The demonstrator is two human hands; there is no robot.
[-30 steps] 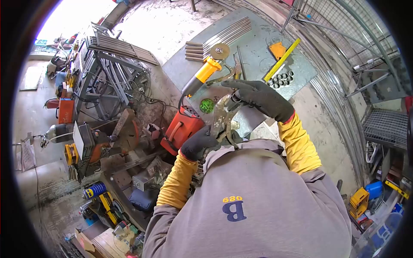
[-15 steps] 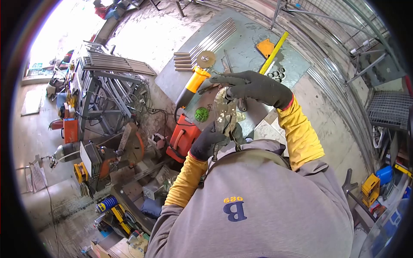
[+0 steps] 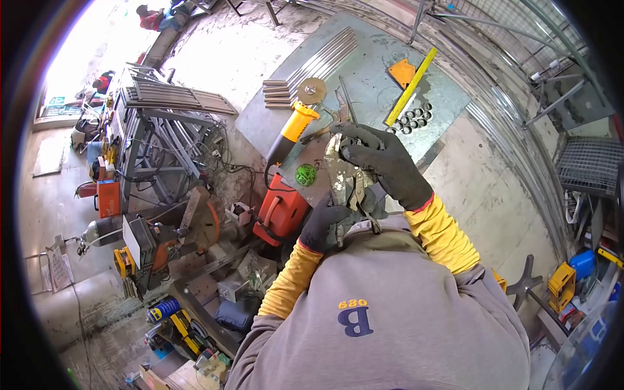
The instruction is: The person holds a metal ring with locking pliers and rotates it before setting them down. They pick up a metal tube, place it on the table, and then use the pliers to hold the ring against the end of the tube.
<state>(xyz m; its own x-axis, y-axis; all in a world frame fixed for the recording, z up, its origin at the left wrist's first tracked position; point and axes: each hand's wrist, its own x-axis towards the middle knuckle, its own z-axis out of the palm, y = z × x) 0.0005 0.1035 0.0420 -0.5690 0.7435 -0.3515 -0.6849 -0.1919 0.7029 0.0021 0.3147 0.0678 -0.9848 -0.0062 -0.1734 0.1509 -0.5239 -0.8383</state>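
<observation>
Both my gloved hands hold a pair of worn, paint-flecked locking pliers [image 3: 339, 177] in front of my chest. The handle end is wrapped by my left hand [image 3: 325, 222], low beside the screw. At the jaw end, my right hand [image 3: 383, 162] has its fingers closed around the top of the tool and hides part of the jaws. Just beyond, a yellow and black angle grinder [image 3: 292, 132] lies on the metal sheet [image 3: 260, 120], its disc [image 3: 311, 90] facing up. A green round disc [image 3: 305, 174] lies left of the pliers.
Several steel tubes [image 3: 325, 62], a yellow bar [image 3: 411, 89], an orange magnet square [image 3: 402, 73] and several short rings [image 3: 411, 118] lie on the sheet. An orange-red machine [image 3: 281, 209] stands by my left arm. Left is a cluttered metal frame [image 3: 162, 130]; farther off, a person [image 3: 153, 18].
My right hand has drawn closer and lower, its outstretched fingers now curled around the jaw end. The pliers and left hand have shifted slightly right.
</observation>
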